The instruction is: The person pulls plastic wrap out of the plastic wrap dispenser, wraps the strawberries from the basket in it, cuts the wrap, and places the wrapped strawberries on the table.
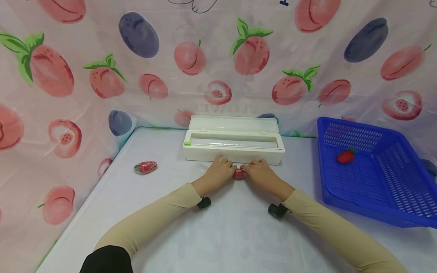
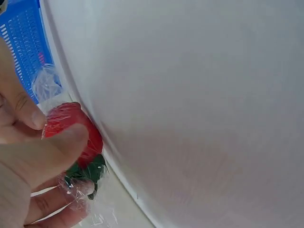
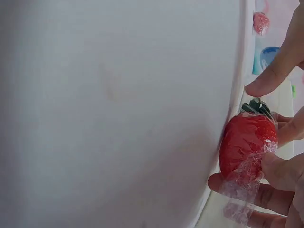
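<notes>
Obs.: wrapped strawberry (image 1: 239, 174) is on the near side of a long white box (image 1: 235, 156), at or just above the white table (image 1: 222, 231); I cannot tell whether it touches the cloth. It sits between two bare hands.

Grip, left hand (image 1: 219, 174): thumb lies across the front of the red body, other fingers curl behind near the green leaves (image 2: 90, 170). Fruit is grasped at the leaf end.

Grip, right hand (image 1: 265, 178): thumb and fingers pinch the clear film (image 3: 241, 184) at the pointed end. Film is crinkled over the red body and extends loosely past both ends.

Surroundings: white box has its lid (image 1: 233, 124) raised at the back; a pale roll (image 1: 233, 143) shows in the slot, a small green piece (image 1: 187, 143) at the left end. Well apart to the left, a second red strawberry (image 1: 145, 167) lies on the table, its surface glossy. On the right stands a blue basket (image 1: 328, 189); inside, near its far left corner, one red strawberry with green leaves (image 1: 346, 156).
</notes>
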Motion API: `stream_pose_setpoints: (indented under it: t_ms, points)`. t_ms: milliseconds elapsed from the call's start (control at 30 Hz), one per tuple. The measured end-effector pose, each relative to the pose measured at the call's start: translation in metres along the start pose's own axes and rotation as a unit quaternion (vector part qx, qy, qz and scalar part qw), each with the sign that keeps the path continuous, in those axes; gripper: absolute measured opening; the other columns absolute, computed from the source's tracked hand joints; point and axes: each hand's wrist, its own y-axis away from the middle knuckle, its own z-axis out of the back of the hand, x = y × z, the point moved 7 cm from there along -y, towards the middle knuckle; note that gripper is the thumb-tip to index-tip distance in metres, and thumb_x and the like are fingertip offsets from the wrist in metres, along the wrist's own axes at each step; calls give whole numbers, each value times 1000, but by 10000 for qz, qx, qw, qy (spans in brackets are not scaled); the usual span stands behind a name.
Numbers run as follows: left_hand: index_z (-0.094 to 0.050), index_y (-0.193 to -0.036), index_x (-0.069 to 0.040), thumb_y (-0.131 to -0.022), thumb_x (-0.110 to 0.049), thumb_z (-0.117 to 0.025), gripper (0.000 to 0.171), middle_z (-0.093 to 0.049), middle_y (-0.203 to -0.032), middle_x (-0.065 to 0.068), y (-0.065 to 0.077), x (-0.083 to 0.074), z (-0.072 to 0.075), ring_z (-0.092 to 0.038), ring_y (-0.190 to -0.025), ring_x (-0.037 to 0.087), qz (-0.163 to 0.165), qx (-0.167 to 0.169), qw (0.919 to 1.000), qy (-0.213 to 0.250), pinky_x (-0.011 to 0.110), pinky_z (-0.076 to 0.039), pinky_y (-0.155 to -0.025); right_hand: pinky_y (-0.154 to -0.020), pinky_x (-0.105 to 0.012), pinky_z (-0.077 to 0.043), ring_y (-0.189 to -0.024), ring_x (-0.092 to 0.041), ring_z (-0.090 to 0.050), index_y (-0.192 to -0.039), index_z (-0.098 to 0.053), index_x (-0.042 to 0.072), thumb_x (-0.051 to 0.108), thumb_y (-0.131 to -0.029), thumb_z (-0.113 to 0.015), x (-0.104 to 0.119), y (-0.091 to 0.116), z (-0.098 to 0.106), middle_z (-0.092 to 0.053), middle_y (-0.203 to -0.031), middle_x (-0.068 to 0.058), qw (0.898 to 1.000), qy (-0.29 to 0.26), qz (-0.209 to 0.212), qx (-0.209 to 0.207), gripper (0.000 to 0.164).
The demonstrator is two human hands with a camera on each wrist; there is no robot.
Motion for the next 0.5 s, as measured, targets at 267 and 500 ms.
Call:
stream_pose_setpoints:
  t_ms: [267, 500]
  points:
    - [-69, -104, -16, -88, -16, -60, 19, -71, -99, -1, -4, 2, -4, -62, -97, 17, 68, 279, 9995, -101, 42, -38, -103, -88, -50, -42, -90, -22, -59, -106, -67, 13, 29, -80, -73, 1, -3, 1, -71, -88, -2, 9998, -25, 114, -142, 31]
    - [-68, -107, -16, -82, -36, -68, 33, -71, -100, -1, -5, -2, -5, -59, -98, 17, -67, 344, 9994, -18, 44, -36, -105, -85, -51, -42, -90, -24, -56, -102, -69, 9, 27, -81, -70, 0, -3, -5, -73, -94, -7, 9998, 85, -32, 184, 28]
